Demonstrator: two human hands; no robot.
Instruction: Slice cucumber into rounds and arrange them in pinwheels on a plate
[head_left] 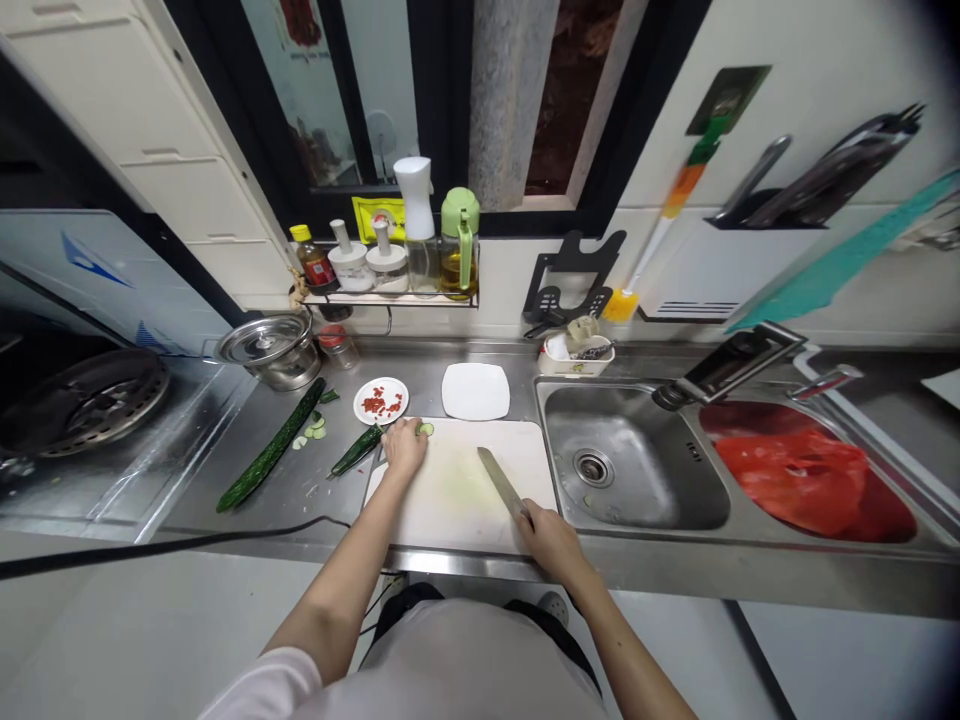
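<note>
My left hand (405, 447) is closed over a short cucumber (355, 453) at the upper left corner of the white cutting board (480, 510). Part of that cucumber lies hidden under my fingers. A pale green cut face or slice (426, 429) shows just right of the fingertips. In my right hand (547, 538) is a knife (499, 480), gripped by its handle at the board's right side. Its blade lies over the board, pointing up and left, apart from the cucumber. A longer cucumber (274, 447) rests on the counter to the left, with a few cut pieces (315, 431) beside it.
Behind the board are a plate of chopped red bits (381, 400) and a white plate (475, 390). A lidded pot (274, 350) stands at back left, near a wok (82, 400). The sink (637, 455) is right, with a red bag (795, 475) beyond. A cable (180, 541) crosses the front edge.
</note>
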